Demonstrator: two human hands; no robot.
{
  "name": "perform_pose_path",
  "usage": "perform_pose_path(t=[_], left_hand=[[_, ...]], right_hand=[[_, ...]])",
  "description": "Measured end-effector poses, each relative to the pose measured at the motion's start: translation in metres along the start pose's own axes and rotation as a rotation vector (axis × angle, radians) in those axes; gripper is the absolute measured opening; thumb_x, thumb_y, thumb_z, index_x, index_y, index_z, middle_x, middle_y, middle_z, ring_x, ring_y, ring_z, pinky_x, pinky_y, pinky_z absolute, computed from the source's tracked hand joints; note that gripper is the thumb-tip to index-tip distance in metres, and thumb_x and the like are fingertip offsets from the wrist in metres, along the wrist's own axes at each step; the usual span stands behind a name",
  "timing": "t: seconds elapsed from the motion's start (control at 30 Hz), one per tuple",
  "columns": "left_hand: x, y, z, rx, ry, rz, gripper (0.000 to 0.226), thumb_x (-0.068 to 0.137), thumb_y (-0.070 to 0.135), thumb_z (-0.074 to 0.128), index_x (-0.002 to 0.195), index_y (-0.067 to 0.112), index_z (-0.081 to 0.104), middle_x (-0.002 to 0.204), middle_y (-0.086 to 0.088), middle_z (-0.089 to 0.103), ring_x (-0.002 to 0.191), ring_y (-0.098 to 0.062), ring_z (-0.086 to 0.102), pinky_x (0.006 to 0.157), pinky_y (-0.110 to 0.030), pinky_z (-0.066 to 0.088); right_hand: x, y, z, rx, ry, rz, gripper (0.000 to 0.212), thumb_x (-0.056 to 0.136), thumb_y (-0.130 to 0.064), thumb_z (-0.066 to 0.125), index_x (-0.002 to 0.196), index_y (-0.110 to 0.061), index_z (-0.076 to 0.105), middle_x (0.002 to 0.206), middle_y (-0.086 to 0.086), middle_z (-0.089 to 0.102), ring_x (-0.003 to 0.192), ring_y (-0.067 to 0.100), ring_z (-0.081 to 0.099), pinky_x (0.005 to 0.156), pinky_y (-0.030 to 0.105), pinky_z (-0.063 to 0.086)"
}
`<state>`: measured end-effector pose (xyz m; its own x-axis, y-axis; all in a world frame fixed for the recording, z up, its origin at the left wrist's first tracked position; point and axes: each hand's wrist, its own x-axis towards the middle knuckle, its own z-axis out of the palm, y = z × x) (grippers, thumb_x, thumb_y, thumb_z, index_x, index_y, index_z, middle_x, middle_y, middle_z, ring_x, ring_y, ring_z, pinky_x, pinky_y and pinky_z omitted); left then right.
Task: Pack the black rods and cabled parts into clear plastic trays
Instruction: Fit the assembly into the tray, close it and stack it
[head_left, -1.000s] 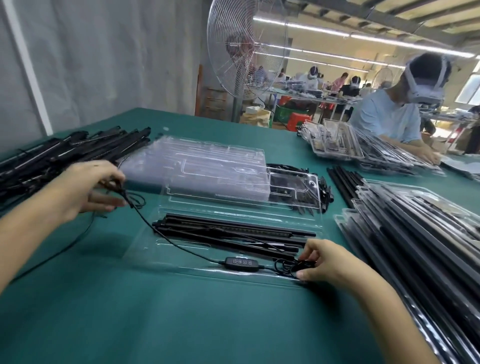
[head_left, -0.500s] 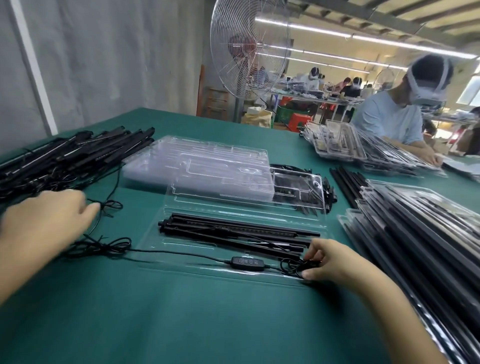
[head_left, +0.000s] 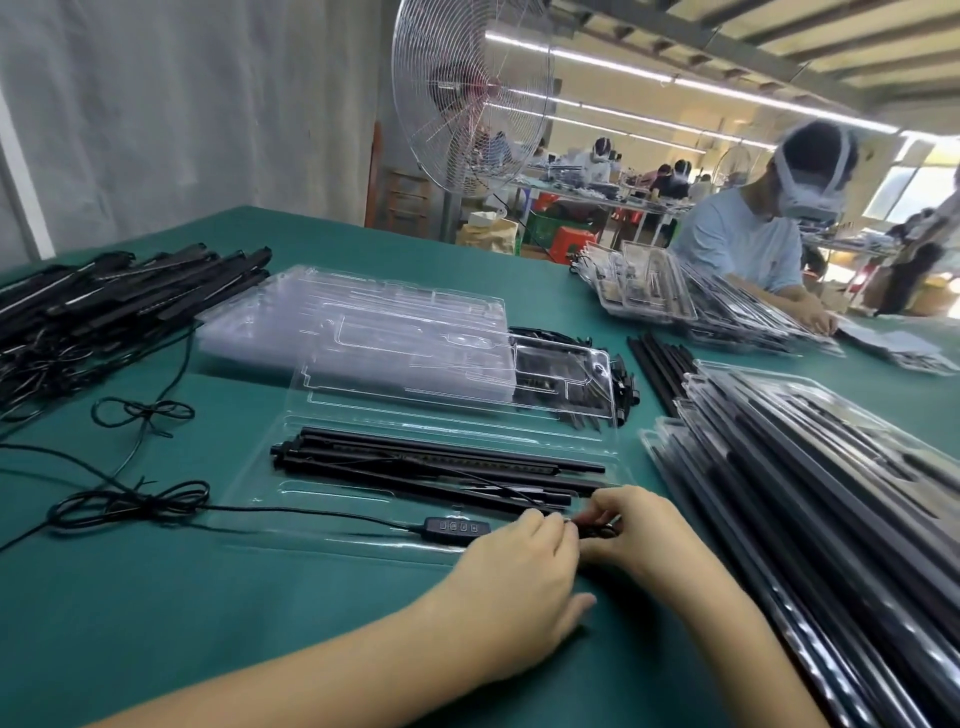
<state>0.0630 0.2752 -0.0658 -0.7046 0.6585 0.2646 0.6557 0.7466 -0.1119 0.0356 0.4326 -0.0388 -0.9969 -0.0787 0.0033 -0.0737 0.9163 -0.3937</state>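
Beside open tray (head_left: 322, 493), packed trays (head_left: 831, 493).

The near left of the bench (head_left: 197, 639) is bare cloth, open to a reach from the front edge up to the clear tray (head_left: 322, 499). A cable (head_left: 451, 527) leaves the tray's left end and lies in loose loops across that approach, running on toward the pile of rods (head_left: 104, 306) at far left. Behind the tray, a stack of empty trays (head_left: 363, 322) closes the way. On the right, packed trays (head_left: 831, 493) stand just beside the tray's end, and the left hand (head_left: 519, 577) and right hand (head_left: 639, 525) fill that corner. Bare bench lies beyond the empty trays.
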Motion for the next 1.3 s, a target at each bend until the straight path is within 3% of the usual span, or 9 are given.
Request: perform_pose_path(t=[0.1, 0.17, 0.3, 0.5, 0.63, 0.73, 0.87, 1.13, 1.3], left_hand=[[-0.006, 0.004, -0.001, 0.085, -0.008, 0.019, 0.045, 0.076, 0.056, 0.059, 0.095, 0.018, 0.071, 0.090, 0.006, 0.066, 0.084, -0.012, 0.061, 0.072, -0.019, 0.050], [-0.007, 0.008, 0.006, 0.069, 0.073, 0.034, 0.041, 0.066, 0.056, 0.065, 0.082, 0.019, 0.073, 0.076, 0.009, 0.064, 0.076, -0.011, 0.061, 0.068, -0.016, 0.050], [-0.006, 0.009, 0.011, 0.036, 0.137, 0.001, 0.035, 0.066, 0.051, 0.063, 0.084, 0.022, 0.069, 0.075, 0.008, 0.063, 0.075, -0.011, 0.061, 0.068, -0.018, 0.051], [-0.004, 0.007, 0.013, -0.044, 0.109, -0.044, 0.037, 0.060, 0.051, 0.067, 0.086, 0.025, 0.069, 0.104, 0.000, 0.070, 0.082, -0.015, 0.065, 0.066, -0.018, 0.053], [-0.004, 0.003, 0.014, -0.060, 0.080, -0.038, 0.037, 0.072, 0.051, 0.054, 0.098, 0.028, 0.067, 0.094, 0.006, 0.067, 0.083, -0.015, 0.062, 0.070, -0.020, 0.052], [-0.005, -0.001, 0.017, -0.051, 0.109, -0.008, 0.042, 0.080, 0.046, 0.042, 0.111, 0.025, 0.061, 0.103, 0.004, 0.066, 0.090, -0.020, 0.059, 0.079, -0.026, 0.051], [-0.005, 0.001, 0.018, -0.043, 0.110, 0.010, 0.053, 0.076, 0.047, 0.042, 0.123, 0.029, 0.062, 0.099, 0.003, 0.069, 0.080, -0.016, 0.063, 0.073, -0.021, 0.052], [-0.005, 0.003, 0.012, -0.030, 0.051, 0.014, 0.053, 0.078, 0.049, 0.033, 0.117, 0.034, 0.065, 0.096, 0.009, 0.069, 0.080, -0.012, 0.062, 0.067, -0.020, 0.050], [-0.005, 0.002, 0.008, -0.032, -0.008, -0.006, 0.052, 0.078, 0.049, 0.032, 0.116, 0.037, 0.065, 0.094, 0.010, 0.069, 0.079, -0.013, 0.062, 0.066, -0.020, 0.050]], right_hand=[[0.000, 0.001, 0.001, 0.010, 0.010, 0.010, 0.023, 0.068, -0.031, 0.082, 0.075, -0.030, 0.059, 0.084, -0.004, 0.064, 0.075, 0.009, 0.053, 0.064, 0.018, 0.036], [0.001, 0.002, 0.002, -0.016, 0.009, 0.008, 0.021, 0.069, -0.032, 0.081, 0.081, -0.026, 0.064, 0.089, -0.003, 0.065, 0.078, 0.008, 0.052, 0.066, 0.019, 0.035], [0.002, 0.002, 0.002, -0.064, 0.021, 0.020, 0.030, 0.071, -0.035, 0.080, 0.094, -0.020, 0.070, 0.096, -0.004, 0.067, 0.084, 0.010, 0.054, 0.076, 0.023, 0.041], [-0.005, -0.001, 0.000, -0.109, 0.013, 0.045, 0.023, 0.070, -0.043, 0.076, 0.078, -0.037, 0.055, 0.088, -0.013, 0.060, 0.083, 0.008, 0.053, 0.075, 0.025, 0.044], [-0.005, -0.002, -0.005, -0.093, -0.030, 0.086, 0.019, 0.070, -0.045, 0.074, 0.086, -0.038, 0.067, 0.080, -0.016, 0.061, 0.078, 0.004, 0.056, 0.064, 0.018, 0.041], [0.000, 0.002, -0.015, -0.029, -0.132, 0.111, 0.018, 0.077, -0.035, 0.072, 0.095, -0.038, 0.072, 0.080, -0.018, 0.067, 0.082, 0.000, 0.061, 0.067, 0.013, 0.043], [0.004, 0.010, -0.032, 0.057, -0.252, 0.134, 0.036, 0.084, -0.008, 0.057, 0.084, -0.039, 0.074, 0.090, -0.011, 0.074, 0.089, 0.007, 0.066, 0.086, 0.025, 0.049], [0.039, 0.015, -0.032, 0.402, -0.202, 0.410, 0.032, 0.092, 0.003, 0.037, 0.071, -0.004, 0.059, 0.066, 0.009, 0.065, 0.045, 0.015, 0.062, 0.045, 0.020, 0.049], [0.069, 0.017, -0.030, 0.502, 0.138, 0.507, 0.011, 0.095, -0.005, 0.040, 0.100, 0.000, 0.048, 0.099, 0.022, 0.060, 0.037, 0.018, 0.058, 0.042, 0.026, 0.052]])
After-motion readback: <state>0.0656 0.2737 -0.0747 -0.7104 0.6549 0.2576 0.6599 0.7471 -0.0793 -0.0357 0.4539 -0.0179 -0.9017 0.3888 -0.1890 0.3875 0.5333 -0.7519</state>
